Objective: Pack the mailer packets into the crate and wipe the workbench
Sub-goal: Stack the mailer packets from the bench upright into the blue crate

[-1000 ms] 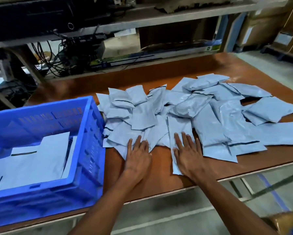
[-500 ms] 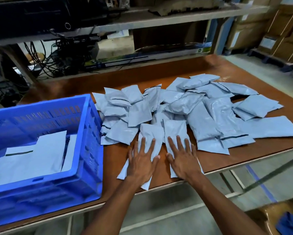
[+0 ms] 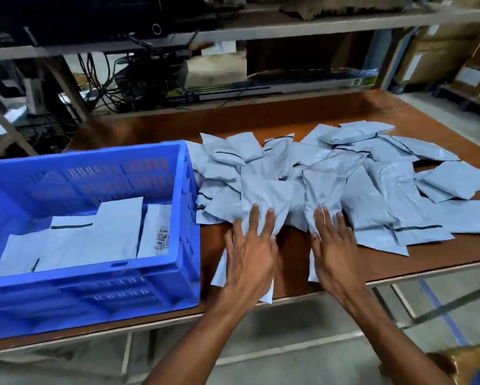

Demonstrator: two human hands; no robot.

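Packed so far: few mailer packets (image 3: 94, 240) in crate (image 3: 190, 232), left end of worktop (image 3: 289, 118). Unpacked: large pile (image 3: 377, 195), centre to right edge. Left grip (image 3: 250, 257), right grip (image 3: 334, 251) wide, flat, pressing packets near front edge. Wiping seemingly not begun.

Dim, cool indoor light falls from above, leaving the shelving behind the brown wooden workbench (image 3: 261, 126) in deep shadow. A soft sheen lies on the pale grey plastic mailer packets (image 3: 386, 190). The near wall of the blue slatted plastic crate (image 3: 94, 295) is blurred, and wide-angle distortion bends the frame edges.
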